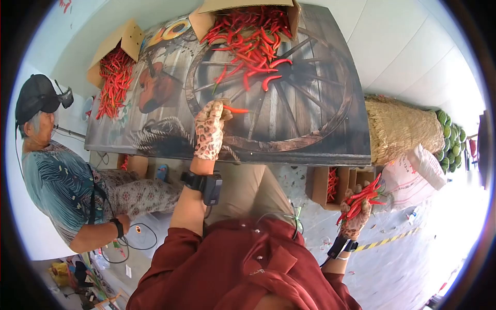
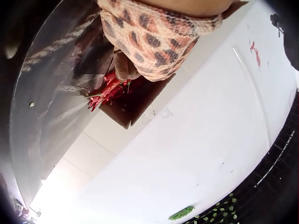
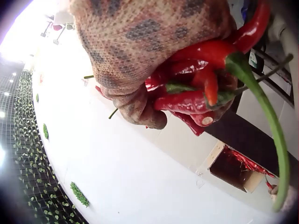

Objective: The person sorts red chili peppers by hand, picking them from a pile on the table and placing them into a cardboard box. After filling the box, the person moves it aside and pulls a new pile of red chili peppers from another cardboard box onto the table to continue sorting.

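Observation:
Over the table's front part, the left hand (image 1: 210, 130), in a spotted glove, pinches one red chili (image 1: 236, 109) in the head view. Only the glove (image 2: 148, 39) shows clearly in the left wrist view; its fingertips are mostly hidden. The right hand (image 1: 356, 217) grips a bunch of red chilies (image 1: 366, 195) off the table's right side, above the floor. Up close in the right wrist view, gloved fingers of that hand (image 3: 140, 60) curl round several chilies (image 3: 187, 100) with green stems. A loose heap of chilies (image 1: 258, 46) spills from a cardboard box onto the table.
Another box of chilies (image 1: 116, 77) lies at the table's left. Below the table's right edge stand cardboard boxes (image 1: 320, 188) with chilies, beside a white sack (image 1: 408, 181). A straw bale (image 1: 400, 132) and watermelons (image 1: 452, 139) are at right. A person in a cap (image 1: 62, 170) sits at left.

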Action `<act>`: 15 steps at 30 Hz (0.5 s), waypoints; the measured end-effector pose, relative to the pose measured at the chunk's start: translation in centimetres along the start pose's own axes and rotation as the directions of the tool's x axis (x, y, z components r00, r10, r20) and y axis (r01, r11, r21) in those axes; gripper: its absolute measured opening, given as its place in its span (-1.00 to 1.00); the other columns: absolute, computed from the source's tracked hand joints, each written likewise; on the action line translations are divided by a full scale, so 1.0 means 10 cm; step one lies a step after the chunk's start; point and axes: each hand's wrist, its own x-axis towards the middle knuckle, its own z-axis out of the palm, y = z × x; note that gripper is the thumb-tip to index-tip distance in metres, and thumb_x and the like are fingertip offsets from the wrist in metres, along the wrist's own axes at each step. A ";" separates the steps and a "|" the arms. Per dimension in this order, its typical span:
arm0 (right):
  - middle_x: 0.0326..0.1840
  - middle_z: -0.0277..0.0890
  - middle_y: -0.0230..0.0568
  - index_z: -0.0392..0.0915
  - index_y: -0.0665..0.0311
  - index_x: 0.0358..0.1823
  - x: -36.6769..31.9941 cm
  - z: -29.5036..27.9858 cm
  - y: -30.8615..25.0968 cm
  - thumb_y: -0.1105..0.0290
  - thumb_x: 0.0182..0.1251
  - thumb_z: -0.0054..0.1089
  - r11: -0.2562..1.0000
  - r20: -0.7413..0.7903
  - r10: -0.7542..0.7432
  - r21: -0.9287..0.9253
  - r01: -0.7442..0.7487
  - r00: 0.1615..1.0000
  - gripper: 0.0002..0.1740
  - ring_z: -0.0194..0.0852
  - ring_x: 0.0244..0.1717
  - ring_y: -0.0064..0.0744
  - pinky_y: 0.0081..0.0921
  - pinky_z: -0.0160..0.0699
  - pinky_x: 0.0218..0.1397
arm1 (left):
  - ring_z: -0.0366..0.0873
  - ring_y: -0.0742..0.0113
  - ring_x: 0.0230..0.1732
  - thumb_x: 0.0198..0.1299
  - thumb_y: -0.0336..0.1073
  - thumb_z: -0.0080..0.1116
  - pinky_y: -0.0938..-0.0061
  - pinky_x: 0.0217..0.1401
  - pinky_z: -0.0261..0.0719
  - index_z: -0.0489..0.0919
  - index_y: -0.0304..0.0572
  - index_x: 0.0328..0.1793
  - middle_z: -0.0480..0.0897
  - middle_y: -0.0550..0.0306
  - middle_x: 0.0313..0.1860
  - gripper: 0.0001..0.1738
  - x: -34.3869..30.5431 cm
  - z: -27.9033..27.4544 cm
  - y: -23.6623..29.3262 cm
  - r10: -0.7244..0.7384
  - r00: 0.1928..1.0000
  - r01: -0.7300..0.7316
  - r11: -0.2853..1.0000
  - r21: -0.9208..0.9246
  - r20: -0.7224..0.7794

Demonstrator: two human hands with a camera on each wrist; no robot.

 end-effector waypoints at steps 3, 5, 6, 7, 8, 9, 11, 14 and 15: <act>0.03 0.33 -0.24 0.15 0.14 0.33 -0.02 -0.06 0.01 0.40 0.19 0.23 1.000 -0.072 -0.003 -0.004 0.003 0.997 -0.32 0.28 -0.10 -0.27 -0.52 0.55 -0.47 | 0.57 0.48 -0.33 0.30 -0.23 0.07 0.65 -0.29 0.50 0.58 -0.29 -0.07 0.62 0.14 -0.29 -0.74 -0.07 0.07 0.10 0.038 0.999 -0.038 0.998 0.053 0.001; 0.06 0.34 -0.25 0.15 0.14 0.33 -0.02 -0.09 0.02 0.39 0.20 0.21 1.000 -0.088 -0.002 -0.001 0.002 0.996 -0.33 0.28 -0.08 -0.27 -0.51 0.56 -0.44 | 0.57 0.46 -0.27 0.32 -0.26 0.04 0.60 -0.19 0.55 0.57 -0.31 -0.05 0.62 0.11 -0.23 -0.74 -0.06 0.08 0.10 0.035 0.999 -0.037 0.994 0.105 0.012; 0.07 0.34 -0.26 0.14 0.14 0.34 -0.02 -0.12 0.02 0.39 0.20 0.20 1.000 -0.089 -0.004 -0.009 0.003 0.996 -0.33 0.28 -0.08 -0.27 -0.52 0.55 -0.44 | 0.58 0.44 -0.24 0.33 -0.28 0.02 0.57 -0.15 0.57 0.56 -0.33 -0.04 0.61 0.10 -0.20 -0.75 -0.04 0.07 0.05 0.089 0.996 -0.092 0.992 0.089 0.031; 0.07 0.35 -0.26 0.14 0.15 0.34 -0.02 -0.14 0.03 0.39 0.21 0.19 1.000 -0.091 -0.006 -0.018 0.004 0.996 -0.33 0.28 -0.08 -0.28 -0.53 0.55 -0.44 | 0.58 0.42 -0.21 0.33 -0.30 0.00 0.54 -0.11 0.59 0.55 -0.34 -0.02 0.61 0.09 -0.17 -0.75 -0.02 0.06 0.02 0.141 0.989 -0.145 0.987 0.073 0.050; 0.07 0.35 -0.26 0.14 0.15 0.34 -0.02 -0.13 0.04 0.39 0.21 0.19 1.000 -0.093 -0.006 -0.013 0.005 0.996 -0.33 0.28 -0.08 -0.28 -0.53 0.55 -0.44 | 0.58 0.42 -0.21 0.33 -0.30 0.00 0.54 -0.11 0.59 0.55 -0.34 -0.02 0.61 0.09 -0.17 -0.75 -0.02 0.07 0.02 0.141 0.989 -0.145 0.986 0.077 0.052; 0.08 0.35 -0.26 0.13 0.15 0.35 -0.02 -0.10 0.05 0.38 0.21 0.19 1.000 -0.125 -0.003 -0.020 0.001 0.992 -0.32 0.28 -0.08 -0.29 -0.54 0.54 -0.45 | 0.58 0.41 -0.20 0.34 -0.32 -0.01 0.52 -0.08 0.60 0.55 -0.34 -0.02 0.60 0.09 -0.15 -0.76 -0.02 0.08 0.02 0.151 0.987 -0.156 0.983 0.101 0.060; 0.08 0.36 -0.26 0.12 0.15 0.36 -0.01 -0.09 0.05 0.37 0.21 0.19 1.000 -0.160 0.002 -0.023 -0.006 0.987 -0.31 0.28 -0.08 -0.29 -0.56 0.54 -0.46 | 0.58 0.41 -0.19 0.34 -0.35 -0.03 0.51 -0.05 0.61 0.54 -0.35 -0.02 0.60 0.09 -0.14 -0.76 -0.03 0.09 0.03 0.157 0.985 -0.164 0.978 0.129 0.066; 0.08 0.36 -0.27 0.11 0.15 0.37 0.01 -0.11 0.07 0.34 0.21 0.19 0.998 -0.189 -0.010 -0.065 -0.003 0.982 -0.31 0.27 -0.10 -0.31 -0.58 0.51 -0.48 | 0.58 0.41 -0.18 0.34 -0.36 -0.01 0.53 -0.08 0.59 0.55 -0.34 -0.01 0.61 0.10 -0.15 -0.77 -0.04 0.10 0.06 0.107 0.993 -0.113 0.981 0.156 0.048; 0.08 0.36 -0.26 0.12 0.15 0.37 0.02 -0.13 0.07 0.33 0.22 0.19 0.997 -0.205 -0.006 -0.073 -0.009 0.979 -0.31 0.31 -0.09 -0.29 -0.57 0.50 -0.48 | 0.57 0.41 -0.18 0.33 -0.37 -0.01 0.54 -0.09 0.57 0.55 -0.33 -0.01 0.61 0.10 -0.16 -0.78 -0.05 0.11 0.07 0.119 0.991 -0.127 0.976 0.177 0.056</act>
